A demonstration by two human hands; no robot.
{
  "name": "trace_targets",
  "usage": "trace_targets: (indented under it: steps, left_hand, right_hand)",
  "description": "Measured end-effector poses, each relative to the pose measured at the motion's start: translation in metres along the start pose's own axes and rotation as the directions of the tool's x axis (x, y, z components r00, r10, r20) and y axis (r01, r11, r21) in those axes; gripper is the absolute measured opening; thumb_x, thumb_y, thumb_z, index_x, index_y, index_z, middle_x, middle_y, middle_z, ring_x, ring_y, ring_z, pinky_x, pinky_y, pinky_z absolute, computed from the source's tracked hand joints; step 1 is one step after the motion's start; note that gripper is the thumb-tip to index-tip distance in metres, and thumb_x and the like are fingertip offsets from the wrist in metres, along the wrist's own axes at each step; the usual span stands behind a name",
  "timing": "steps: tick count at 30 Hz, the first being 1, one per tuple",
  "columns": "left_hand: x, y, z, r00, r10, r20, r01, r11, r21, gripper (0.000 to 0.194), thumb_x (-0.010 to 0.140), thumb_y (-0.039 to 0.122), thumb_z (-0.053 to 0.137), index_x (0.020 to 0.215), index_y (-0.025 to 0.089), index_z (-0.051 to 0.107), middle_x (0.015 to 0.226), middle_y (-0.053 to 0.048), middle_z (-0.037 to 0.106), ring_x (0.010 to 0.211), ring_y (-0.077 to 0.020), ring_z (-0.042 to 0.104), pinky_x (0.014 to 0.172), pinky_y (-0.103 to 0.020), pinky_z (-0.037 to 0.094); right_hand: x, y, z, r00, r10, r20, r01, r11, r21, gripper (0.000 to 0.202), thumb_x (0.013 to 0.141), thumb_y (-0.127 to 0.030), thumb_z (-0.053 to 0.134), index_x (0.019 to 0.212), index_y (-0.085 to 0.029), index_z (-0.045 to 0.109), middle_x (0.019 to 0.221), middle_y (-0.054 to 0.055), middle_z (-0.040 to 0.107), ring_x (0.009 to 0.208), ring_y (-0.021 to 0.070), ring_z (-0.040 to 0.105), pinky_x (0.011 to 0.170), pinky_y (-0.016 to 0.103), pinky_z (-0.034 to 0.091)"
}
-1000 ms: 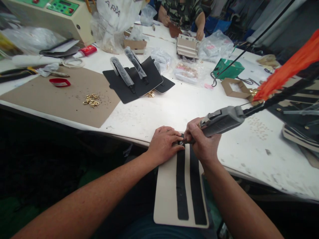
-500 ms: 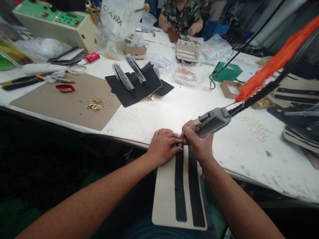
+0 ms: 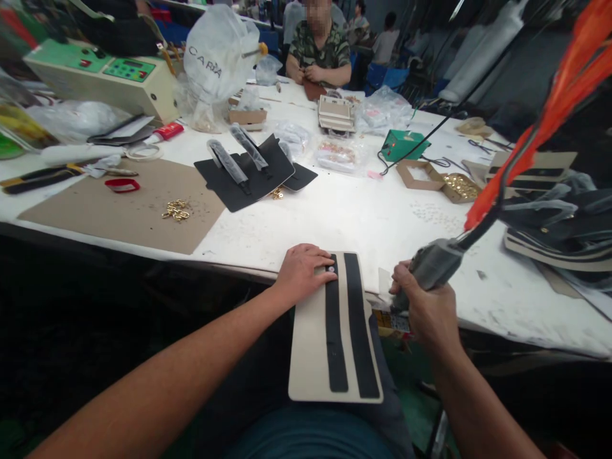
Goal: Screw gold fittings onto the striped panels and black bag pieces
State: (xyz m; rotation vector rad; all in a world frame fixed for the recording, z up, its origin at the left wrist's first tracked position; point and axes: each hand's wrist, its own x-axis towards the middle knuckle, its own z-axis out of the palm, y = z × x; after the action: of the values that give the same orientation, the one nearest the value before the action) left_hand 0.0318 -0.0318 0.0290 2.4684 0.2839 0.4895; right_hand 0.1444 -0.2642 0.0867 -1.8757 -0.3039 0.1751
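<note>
A beige panel [image 3: 310,357] with two black strips [image 3: 362,325] lies across my lap and the table's front edge. My left hand [image 3: 306,271] rests on its upper left part, fingers spread beside a small round metal piece [image 3: 331,269] at the top of the left strip. Off to the right of the panel, my right hand [image 3: 425,299] is wrapped round a grey power screwdriver [image 3: 437,261], which hangs from a dark cord with orange material around it. The tool's tip is hidden or too dark to make out.
Black panels with wrapped handles [image 3: 248,175] lie on the white table [image 3: 344,217]. Gold chain [image 3: 176,210] sits on brown board [image 3: 129,210] at left. A green box [image 3: 405,145] and gold parts [image 3: 459,186] are at right. Across the table sits a person [image 3: 320,54].
My right hand has moved the grey tool off the panel to the right. The metal piece on the strip now shows. My left hand stays on the panel; the view has shifted.
</note>
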Motion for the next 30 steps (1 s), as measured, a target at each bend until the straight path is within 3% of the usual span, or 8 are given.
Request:
trace_targets:
  steps: [8,11,13,17,20,23,27,30]
  left_hand:
    - [0.001,-0.004,0.006,1.0,0.001,0.005,-0.001,1.0,0.002,0.027,0.086,0.042,0.083,0.111,0.031,0.081,0.126,0.002,0.079,0.126,-0.027,0.063,0.113,-0.048,0.042]
    - [0.001,-0.005,0.007,1.0,0.003,-0.008,-0.003,1.0,-0.005,0.026,0.086,0.041,0.083,0.11,0.031,0.082,0.124,0.001,0.08,0.124,-0.0269,0.064,0.113,-0.048,0.043]
    - [0.001,-0.005,0.007,1.0,0.006,-0.014,-0.006,1.0,-0.021,0.025,0.085,0.041,0.083,0.108,0.03,0.082,0.122,0.001,0.081,0.122,-0.0262,0.065,0.113,-0.047,0.043]
    - [0.001,-0.005,0.008,1.0,-0.005,-0.021,0.004,0.997,-0.076,0.025,0.084,0.039,0.085,0.107,0.029,0.083,0.122,-0.001,0.081,0.124,-0.0276,0.065,0.115,-0.049,0.042]
    - [0.0,-0.003,0.007,1.0,-0.021,-0.018,0.018,0.991,-0.136,0.025,0.082,0.035,0.085,0.106,0.027,0.083,0.123,-0.004,0.08,0.124,-0.0289,0.065,0.118,-0.051,0.041]
    - [-0.007,0.002,-0.002,0.999,-0.041,-0.015,0.037,0.976,-0.213,0.025,0.081,0.03,0.084,0.105,0.025,0.083,0.124,-0.005,0.08,0.126,-0.0282,0.065,0.12,-0.049,0.041]
    - [-0.031,0.013,-0.029,0.992,-0.119,-0.03,0.102,0.938,-0.331,0.031,0.093,0.042,0.071,0.113,0.021,0.081,0.125,-0.007,0.08,0.122,-0.0277,0.07,0.112,-0.044,0.05]
    - [-0.057,0.026,-0.052,0.984,-0.179,0.016,0.152,0.781,-0.606,0.063,0.107,0.061,0.037,0.123,0.016,0.077,0.117,-0.011,0.082,0.107,-0.0279,0.077,0.098,-0.043,0.06]
  right_hand:
    - [-0.033,0.062,-0.055,0.989,0.083,-0.12,-0.116,0.945,-0.306,0.062,0.082,-0.065,0.073,0.119,-0.015,0.076,0.114,0.016,0.077,0.114,0.0385,0.069,0.102,0.053,0.052]
    - [-0.052,0.077,-0.064,0.956,-0.152,-0.249,0.053,0.93,-0.365,0.076,0.085,-0.059,0.075,0.144,-0.014,0.06,0.128,0.018,0.07,0.113,0.0364,0.069,0.102,0.055,0.054]
    - [-0.067,0.09,-0.064,0.867,-0.422,-0.265,0.271,0.845,-0.461,0.077,0.088,-0.049,0.079,0.152,-0.016,0.052,0.139,0.019,0.062,0.122,0.0358,0.065,0.105,0.056,0.053]
    - [-0.093,0.109,-0.044,0.721,-0.681,0.128,0.637,0.579,-0.508,0.057,0.097,-0.03,0.073,0.151,-0.028,0.056,0.143,0.015,0.061,0.133,0.0345,0.058,0.108,0.056,0.052]
    - [-0.095,0.103,-0.02,0.582,-0.697,0.418,0.813,0.489,-0.316,0.042,0.105,-0.022,0.056,0.145,-0.034,0.062,0.144,0.01,0.064,0.138,0.0321,0.056,0.105,0.053,0.052]
    - [-0.084,0.076,-0.002,0.478,-0.718,0.505,0.863,0.491,-0.119,0.034,0.108,-0.023,0.051,0.134,-0.033,0.07,0.127,0.006,0.075,0.127,0.0287,0.066,0.104,0.05,0.052]
    - [-0.07,0.027,0.007,0.601,-0.669,0.437,0.753,0.658,-0.028,0.023,0.101,-0.035,0.065,0.12,-0.033,0.077,0.118,0.004,0.079,0.112,0.0305,0.074,0.106,0.05,0.054]
    - [-0.065,-0.005,0.009,0.752,-0.561,0.345,0.627,0.77,-0.116,0.018,0.094,-0.046,0.072,0.099,-0.033,0.083,0.097,0.001,0.082,0.089,0.0302,0.078,0.083,0.041,0.065]
